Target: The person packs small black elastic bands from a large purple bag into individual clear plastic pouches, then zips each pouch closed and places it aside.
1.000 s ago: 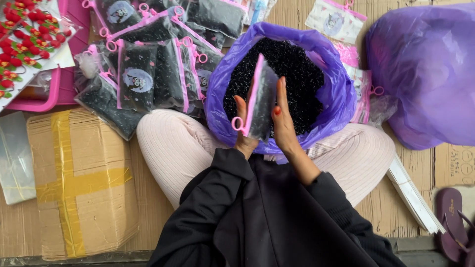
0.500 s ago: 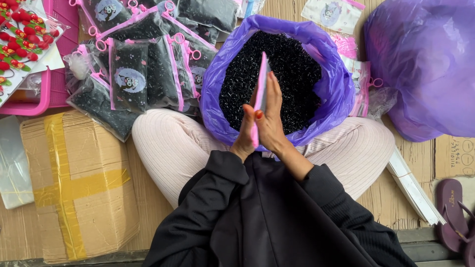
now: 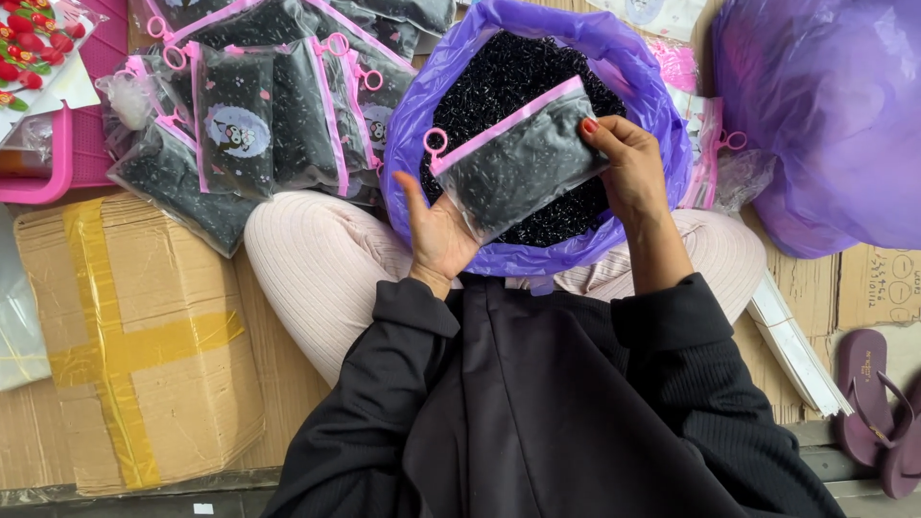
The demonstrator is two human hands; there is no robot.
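Note:
I hold a clear zip pouch (image 3: 518, 163) with a pink slider and ring, filled with small black pieces, flat above an open purple bag (image 3: 422, 105) of the same black pieces. My left hand (image 3: 436, 235) supports the pouch's lower left corner from beneath, fingers spread. My right hand (image 3: 624, 163) grips its right end. The purple bag rests between my crossed legs.
A pile of filled pouches (image 3: 259, 115) lies at the upper left, beside a pink tray (image 3: 58, 163) and cards of red clips (image 3: 34, 38). A taped cardboard box (image 3: 134, 336) sits left of my knee. Another purple bag (image 3: 825, 115) and sandals (image 3: 873, 412) are right.
My palms, pressed together around the upright pouch before, have parted. The pouch has turned flat and now lies face up across both hands over the purple bag.

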